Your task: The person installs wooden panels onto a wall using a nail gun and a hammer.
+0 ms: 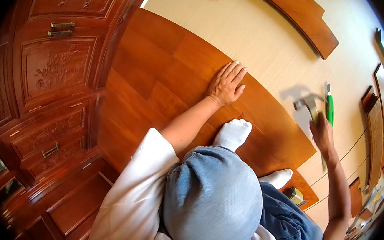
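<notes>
My left hand (226, 84) lies open and palm down on the laid reddish-brown wood flooring (152, 57), fingertips at the outer edge of the boards. My right hand (321, 131) is closed on the handle of a claw hammer (306, 104), its metal head raised at the right over the pale underlay (266, 58). A green utility knife (329, 111) lies on the underlay just beside the hammer. My socked feet (232, 133) rest on the boards, and a small yellow-and-dark object (297, 195), too small to name, sits by the right foot.
A carved dark-red wooden cabinet (55, 69) with brass handles stands along the left. Loose planks (292, 12) lie on the underlay at the top, and more planks and offcuts (375, 140) lie along the right side with some scattered clutter.
</notes>
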`<state>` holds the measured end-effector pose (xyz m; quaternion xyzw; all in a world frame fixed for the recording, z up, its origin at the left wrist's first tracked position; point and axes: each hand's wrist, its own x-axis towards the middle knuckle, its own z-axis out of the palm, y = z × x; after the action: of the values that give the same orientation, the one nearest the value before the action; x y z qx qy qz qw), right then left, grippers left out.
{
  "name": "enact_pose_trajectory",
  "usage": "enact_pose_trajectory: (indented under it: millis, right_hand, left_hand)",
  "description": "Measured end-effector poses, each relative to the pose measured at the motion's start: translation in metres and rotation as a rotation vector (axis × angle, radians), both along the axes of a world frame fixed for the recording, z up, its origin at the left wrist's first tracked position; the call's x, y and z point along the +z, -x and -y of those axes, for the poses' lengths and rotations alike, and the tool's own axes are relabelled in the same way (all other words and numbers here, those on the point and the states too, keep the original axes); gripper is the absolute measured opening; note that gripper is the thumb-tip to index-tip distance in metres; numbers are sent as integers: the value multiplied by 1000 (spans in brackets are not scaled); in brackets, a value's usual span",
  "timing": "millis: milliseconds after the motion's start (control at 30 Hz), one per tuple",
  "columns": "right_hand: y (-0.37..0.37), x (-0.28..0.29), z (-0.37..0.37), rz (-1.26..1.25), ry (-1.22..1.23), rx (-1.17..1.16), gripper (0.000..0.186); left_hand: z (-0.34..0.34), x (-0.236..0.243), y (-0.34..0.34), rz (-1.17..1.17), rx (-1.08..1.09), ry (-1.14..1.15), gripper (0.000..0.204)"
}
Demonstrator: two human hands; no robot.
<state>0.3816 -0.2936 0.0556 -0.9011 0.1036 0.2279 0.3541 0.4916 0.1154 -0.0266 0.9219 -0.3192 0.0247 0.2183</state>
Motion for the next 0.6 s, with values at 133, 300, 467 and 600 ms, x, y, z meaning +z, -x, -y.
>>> enact_pose_trajectory:
  millis: [133, 300, 467, 600]
  right_hand:
    - [92, 23, 24, -96, -135, -445, 16]
    - [227, 0, 42, -69, -108, -888, 13]
    - [285, -22, 25, -111, -84, -1038, 16]
    - [245, -6, -17, -211, -155, -1028, 17]
  left_hand:
    - [0, 3, 0, 11, 6, 4, 55]
    - [-1, 1, 0, 26, 11, 11, 54]
    - [-4, 6, 2, 41, 9, 15, 53]
    - [-1, 5, 1, 44, 9, 20, 53]
